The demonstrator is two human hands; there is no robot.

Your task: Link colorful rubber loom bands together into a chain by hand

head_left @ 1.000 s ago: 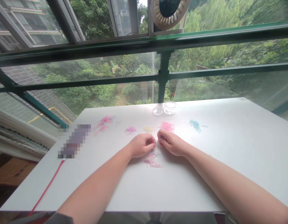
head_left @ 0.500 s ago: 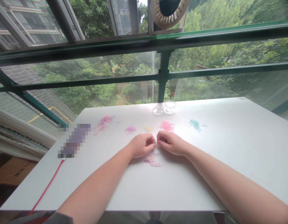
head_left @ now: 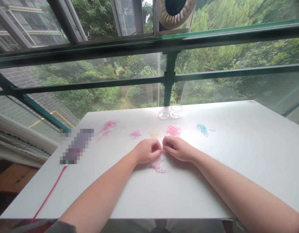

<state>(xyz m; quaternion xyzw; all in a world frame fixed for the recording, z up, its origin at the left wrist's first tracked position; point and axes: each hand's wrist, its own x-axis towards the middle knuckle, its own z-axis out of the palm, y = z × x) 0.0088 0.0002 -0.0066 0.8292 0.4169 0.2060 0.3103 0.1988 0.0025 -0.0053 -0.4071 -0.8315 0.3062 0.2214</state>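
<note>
My left hand [head_left: 146,150] and my right hand [head_left: 177,148] rest on the white table [head_left: 212,181], fingertips nearly touching. Both have their fingers curled in a pinch; what they pinch is too small to make out. Just under and in front of them lies a mixed heap of thin coloured elastic bands [head_left: 157,165]. Beyond the hands lie sorted little piles: purple [head_left: 135,134], yellow [head_left: 154,133], pink [head_left: 173,130] and teal [head_left: 202,129]. A looser pink pile [head_left: 108,127] lies to the far left.
A small clear jar [head_left: 176,111] and its lid [head_left: 163,115] stand at the table's far edge by the green window frame [head_left: 168,77]. A blurred-out object [head_left: 76,146] with a red cord [head_left: 48,194] lies at the left edge.
</note>
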